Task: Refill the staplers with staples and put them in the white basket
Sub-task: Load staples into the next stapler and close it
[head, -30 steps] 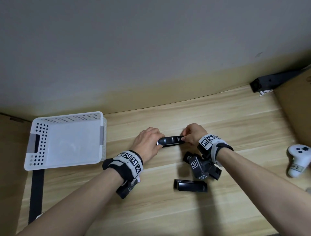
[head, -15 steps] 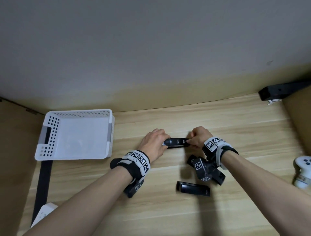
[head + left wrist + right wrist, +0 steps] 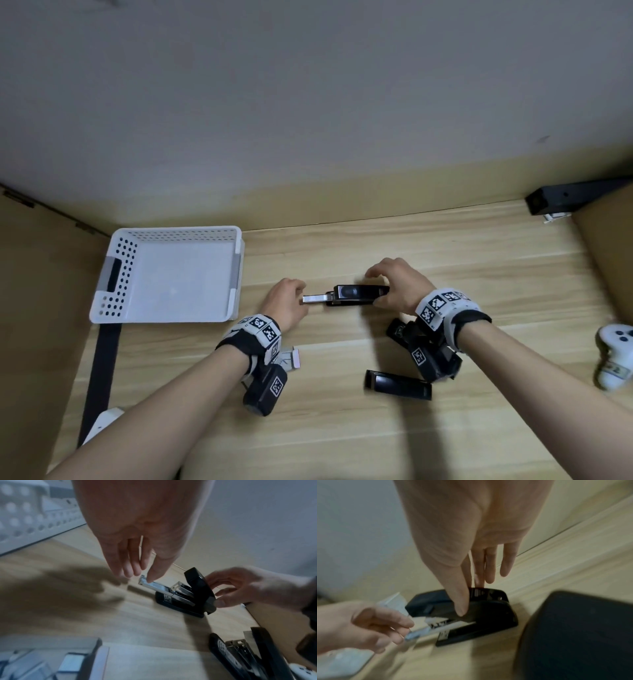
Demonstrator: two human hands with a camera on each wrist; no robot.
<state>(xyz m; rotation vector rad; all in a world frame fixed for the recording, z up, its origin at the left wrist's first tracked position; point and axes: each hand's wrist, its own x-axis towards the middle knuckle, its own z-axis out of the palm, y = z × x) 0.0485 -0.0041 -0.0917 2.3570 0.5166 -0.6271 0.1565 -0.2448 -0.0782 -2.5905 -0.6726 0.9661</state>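
A black stapler (image 3: 356,294) lies on the wooden desk with its lid tipped up and its metal staple tray (image 3: 313,298) slid out to the left. My left hand (image 3: 301,301) pinches the tray's end (image 3: 144,580). My right hand (image 3: 375,287) grips the stapler's rear, thumb (image 3: 460,601) on the near side and fingers behind. A second black stapler (image 3: 397,383) lies nearer me, below my right wrist; in the left wrist view it (image 3: 240,655) stands open. The white basket (image 3: 102,308) sits at the left, with nothing in it.
A small box of staples (image 3: 289,358) lies under my left wrist. A white controller (image 3: 616,356) rests at the right edge, and a black bracket (image 3: 561,200) sits at the back right. A black strap (image 3: 102,370) runs along the desk's left side, below the basket.
The stapler was closed between both hands. Now its lid is raised and the metal tray is out to the left, with my left hand moved left along it.
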